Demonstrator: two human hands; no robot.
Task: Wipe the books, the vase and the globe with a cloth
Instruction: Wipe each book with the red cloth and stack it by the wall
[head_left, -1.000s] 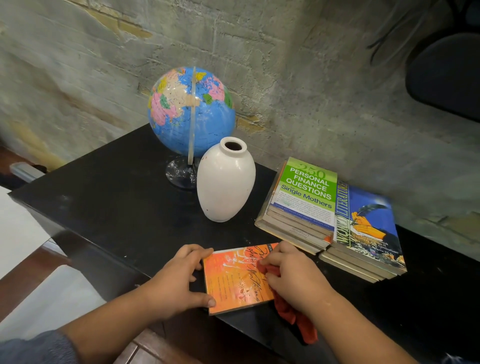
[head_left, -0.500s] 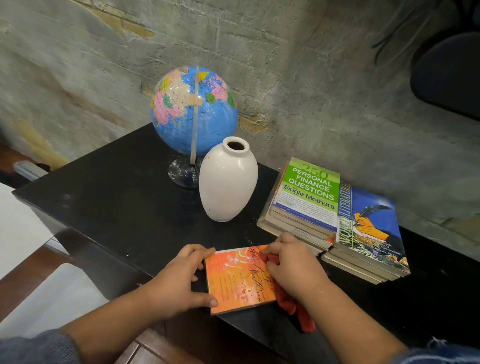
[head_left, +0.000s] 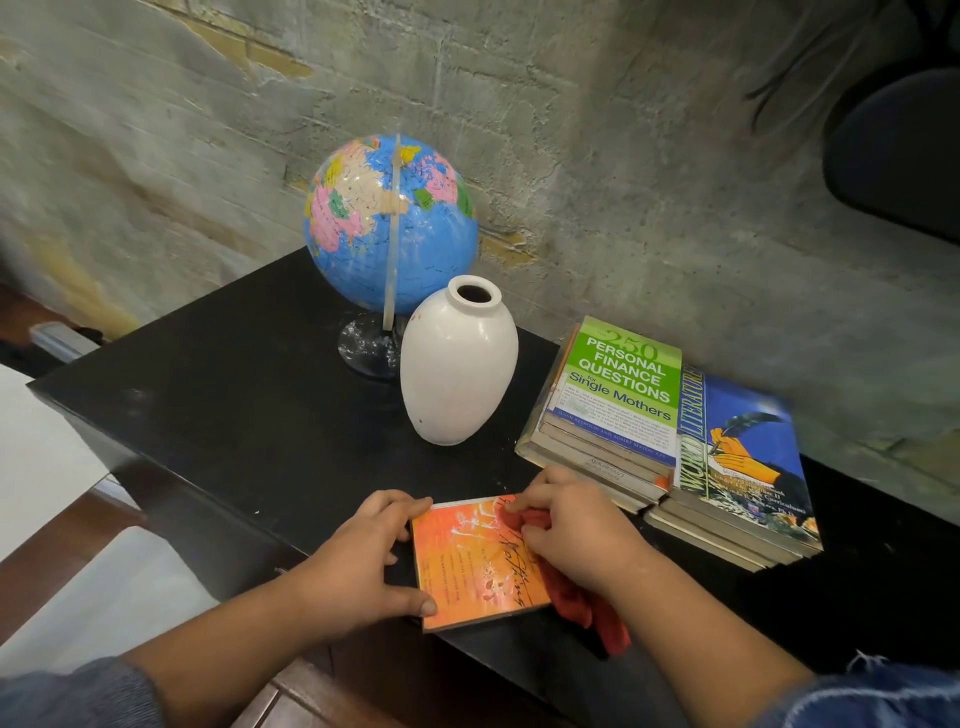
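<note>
Bottom centre of the frame, a thin orange book (head_left: 478, 558) lies flat at the near edge of the black table (head_left: 234, 395), its cover streaked with white and dark script lettering. The left hand (head_left: 358, 577) braces it from the left, fingers curled against the far corner, thumb hooked at the near corner. The right hand (head_left: 576, 530) sits on the cover's right side, fingers bunched tight round a red cloth (head_left: 587, 605), whose loose end trails off the book toward the lower right. Just above, centre frame, a white vase (head_left: 457, 374) stands upright, dark-mouthed, in front of a blue globe (head_left: 389, 223) on a clear stand. To the right sit two book stacks side by side: a green finance paperback (head_left: 623, 379) tops one, a blue World Literature volume (head_left: 743, 457) the other, both close behind the right hand. A rough grey wall (head_left: 623, 156) backs it all.
</note>
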